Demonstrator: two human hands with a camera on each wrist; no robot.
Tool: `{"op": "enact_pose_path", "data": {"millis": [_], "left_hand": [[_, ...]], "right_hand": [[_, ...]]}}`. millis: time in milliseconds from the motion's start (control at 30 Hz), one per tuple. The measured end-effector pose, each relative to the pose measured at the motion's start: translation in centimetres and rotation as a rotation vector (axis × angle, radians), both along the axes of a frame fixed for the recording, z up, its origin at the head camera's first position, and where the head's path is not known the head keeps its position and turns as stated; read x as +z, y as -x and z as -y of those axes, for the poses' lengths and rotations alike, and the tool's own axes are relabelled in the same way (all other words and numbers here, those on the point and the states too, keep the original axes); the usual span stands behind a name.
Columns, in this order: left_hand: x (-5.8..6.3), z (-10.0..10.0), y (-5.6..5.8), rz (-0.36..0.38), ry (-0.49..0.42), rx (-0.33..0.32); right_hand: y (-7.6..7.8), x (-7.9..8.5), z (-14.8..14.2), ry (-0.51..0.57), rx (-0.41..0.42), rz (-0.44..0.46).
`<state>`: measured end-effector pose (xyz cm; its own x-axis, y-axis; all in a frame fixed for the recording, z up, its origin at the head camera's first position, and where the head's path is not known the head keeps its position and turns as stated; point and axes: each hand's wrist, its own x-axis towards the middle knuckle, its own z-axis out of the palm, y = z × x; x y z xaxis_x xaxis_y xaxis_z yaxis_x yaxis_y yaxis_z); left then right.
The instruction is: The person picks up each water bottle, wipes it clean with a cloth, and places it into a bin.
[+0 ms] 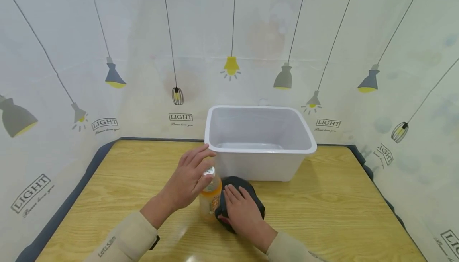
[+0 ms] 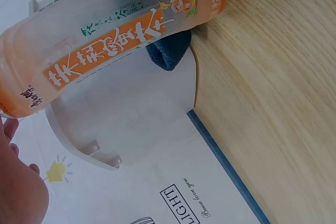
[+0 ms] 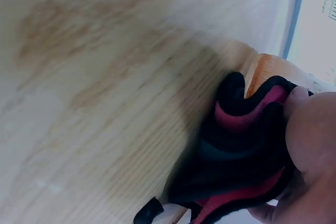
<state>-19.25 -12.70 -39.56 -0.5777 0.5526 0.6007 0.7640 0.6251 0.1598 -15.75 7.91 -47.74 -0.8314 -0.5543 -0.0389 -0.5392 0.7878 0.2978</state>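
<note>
1. Nearest are the two sleeves (image 1: 125,236), on the near side of the bottle (image 1: 208,205), one to its left and one to its right.
2. The right hand (image 1: 244,214) is just to the bottle's right, lying over the black item (image 1: 236,183). Its fingers stretch along the top and the thumb appears to pinch the edge near the pink lining (image 3: 239,123).
3. The bottle stands upright, or nearly so, on the table (image 1: 125,182). Its long axis runs up from the wood, with the cap (image 1: 209,171) on top and the orange label (image 2: 110,48) on its side.
4. The key relation: the left hand (image 1: 184,182) is the nearer to the bottle, level with its top and coming in from its left. The cap shows between thumb and fingers, which are loosely parted; whether they touch it I cannot tell. From this palm, the bottle lies to the right and downward.
5. The black item is just right of the bottle, partly behind it.
6. The white tub (image 1: 261,151) is beyond the bottle, mostly to its right, mouth up.
7. Farthest behind the bottle hangs the lamp-printed backdrop (image 1: 201,23).
</note>
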Motion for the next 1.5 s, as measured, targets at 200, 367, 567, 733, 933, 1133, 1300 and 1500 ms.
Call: {"op": "enact_pose_path", "data": {"millis": [200,367,567,733,933,1133,1300,1500], "left_hand": [[0.1,0.1,-0.1,0.025,0.009,0.007],[0.2,0.2,-0.1,0.033,0.007,0.011],[0.2,0.4,0.2,-0.010,0.004,-0.004],[1.1,0.9,0.7,-0.051,0.004,-0.048],[2.5,1.0,0.9,-0.066,0.043,-0.093],[3.0,0.6,0.5,-0.047,0.062,-0.112],[3.0,0.6,0.4,-0.021,0.082,-0.044],[2.8,0.4,0.3,-0.027,0.129,0.015]], "right_hand": [[-0.1,-0.7,0.2,-0.110,0.009,-0.050],[-0.2,-0.8,0.1,-0.172,0.033,-0.062],[0.0,-0.6,-0.4,-0.083,0.025,-0.022],[0.1,0.4,-0.7,-0.004,0.009,-0.003],[0.3,1.5,-1.3,0.120,-0.007,-0.014],[0.5,2.7,-1.6,0.215,-0.025,-0.002],[0.5,3.3,-1.9,0.303,-0.047,-0.011],[0.4,4.1,-2.2,0.387,-0.056,-0.044]]}}
